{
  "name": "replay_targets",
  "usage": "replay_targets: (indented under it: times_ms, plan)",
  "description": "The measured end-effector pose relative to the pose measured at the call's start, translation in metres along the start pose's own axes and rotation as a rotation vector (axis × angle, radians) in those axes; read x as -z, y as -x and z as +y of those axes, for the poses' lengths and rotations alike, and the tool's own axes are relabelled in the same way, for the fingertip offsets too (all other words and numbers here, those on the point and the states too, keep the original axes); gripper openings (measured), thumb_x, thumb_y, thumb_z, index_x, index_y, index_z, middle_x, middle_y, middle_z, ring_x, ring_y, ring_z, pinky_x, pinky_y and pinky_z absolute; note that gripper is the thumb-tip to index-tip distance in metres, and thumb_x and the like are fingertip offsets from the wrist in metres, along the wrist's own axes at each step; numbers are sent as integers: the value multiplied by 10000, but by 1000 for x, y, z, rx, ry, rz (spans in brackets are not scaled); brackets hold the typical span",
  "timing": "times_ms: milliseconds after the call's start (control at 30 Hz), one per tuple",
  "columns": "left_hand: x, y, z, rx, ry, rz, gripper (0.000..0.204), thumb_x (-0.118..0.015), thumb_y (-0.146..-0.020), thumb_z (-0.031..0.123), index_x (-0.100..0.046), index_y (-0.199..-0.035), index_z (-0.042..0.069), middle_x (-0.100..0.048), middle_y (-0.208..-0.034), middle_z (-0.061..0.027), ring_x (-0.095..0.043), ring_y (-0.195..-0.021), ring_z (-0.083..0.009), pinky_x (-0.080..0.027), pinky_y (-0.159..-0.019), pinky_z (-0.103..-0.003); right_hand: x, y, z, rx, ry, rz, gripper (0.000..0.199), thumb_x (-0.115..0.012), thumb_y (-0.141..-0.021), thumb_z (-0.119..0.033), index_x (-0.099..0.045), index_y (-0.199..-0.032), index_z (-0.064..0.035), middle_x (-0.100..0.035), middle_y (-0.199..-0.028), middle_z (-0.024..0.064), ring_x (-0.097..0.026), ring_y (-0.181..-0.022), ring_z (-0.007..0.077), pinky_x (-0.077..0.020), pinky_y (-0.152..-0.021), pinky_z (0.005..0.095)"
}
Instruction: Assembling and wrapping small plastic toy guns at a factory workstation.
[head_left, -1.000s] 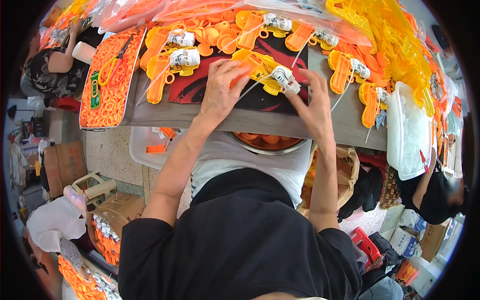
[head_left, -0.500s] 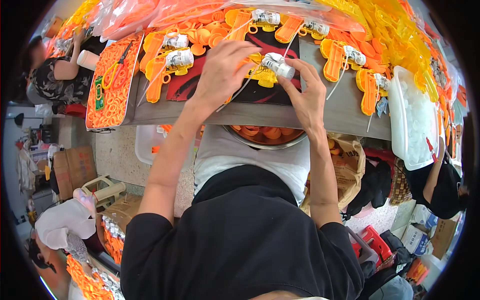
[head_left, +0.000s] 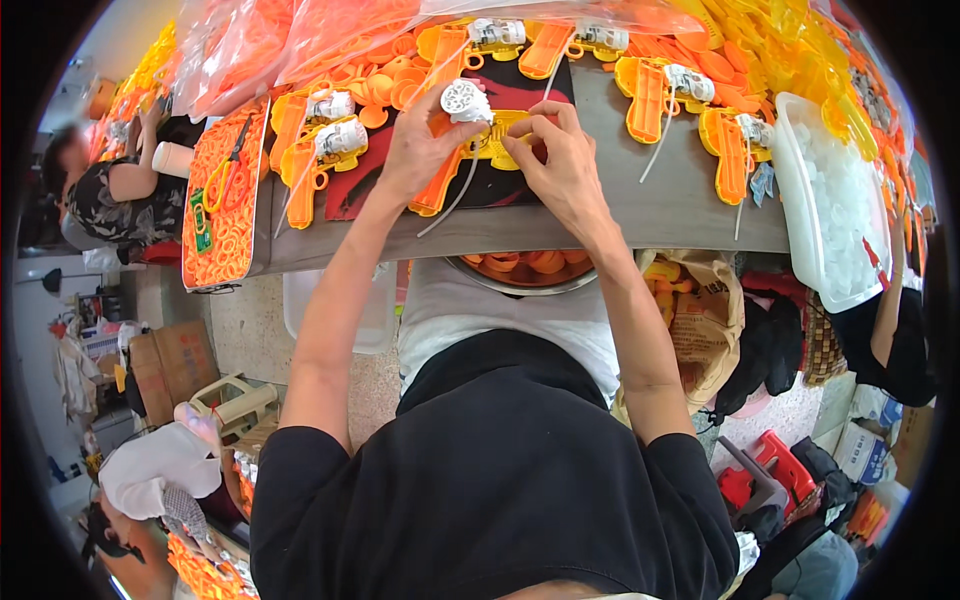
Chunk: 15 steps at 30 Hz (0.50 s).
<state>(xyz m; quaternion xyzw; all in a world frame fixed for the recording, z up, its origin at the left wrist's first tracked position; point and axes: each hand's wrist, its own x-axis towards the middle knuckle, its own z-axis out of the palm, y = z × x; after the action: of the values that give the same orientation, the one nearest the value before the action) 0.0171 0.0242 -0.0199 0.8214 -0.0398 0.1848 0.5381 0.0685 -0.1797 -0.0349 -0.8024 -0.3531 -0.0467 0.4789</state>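
My left hand [head_left: 418,150] is closed around a white cylindrical piece [head_left: 465,102], its round patterned end facing up. Below it lies a toy gun half [head_left: 497,150] with a yellow body and an orange grip, a thin pale wire trailing from it toward the table edge. My right hand [head_left: 562,165] has its fingers curled, with thumb and fingertips at the right end of the yellow body. More toy gun halves [head_left: 305,180] with white cylinders fitted lie to the left, along the back and to the right [head_left: 725,150].
A tray of small orange rings [head_left: 220,245] with scissors [head_left: 228,172] sits at the left. At the right stands a white bin [head_left: 800,240] of translucent pieces. Orange discs [head_left: 375,80] and plastic bags line the back. A metal bowl [head_left: 530,288] is over my lap. Other people work on both sides.
The white cylinder has passed from my right hand to my left and now stands end up. My right hand has moved left to the yellow body. The whole view has shifted slightly.
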Motion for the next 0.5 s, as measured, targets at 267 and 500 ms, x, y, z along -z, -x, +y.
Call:
replay_targets:
  times_ms: [267,500]
  plan:
    - [-5,8,2,-53,-61,24,476,-738,-909,85,-584,-1356,21,-696,-1250,-108,-674,-1124,-184,-528,-972,-327,-39,-4,-10,-220,5,207,197,-785,-849,-286,-777,-943,-113,-511,-1287,130,-493,-1177,288,-306,-1056,487]
    - [-6,6,1,-226,-322,-67,509,-693,-921,93,-578,-1417,88,-661,-1273,-108,-621,-1187,-266,-460,-1043,-380,-41,-8,-1,-228,193,103,297,-808,-783,-298,-803,-1014,-112,-536,-1346,155,-480,-1221,315,-309,-1055,493]
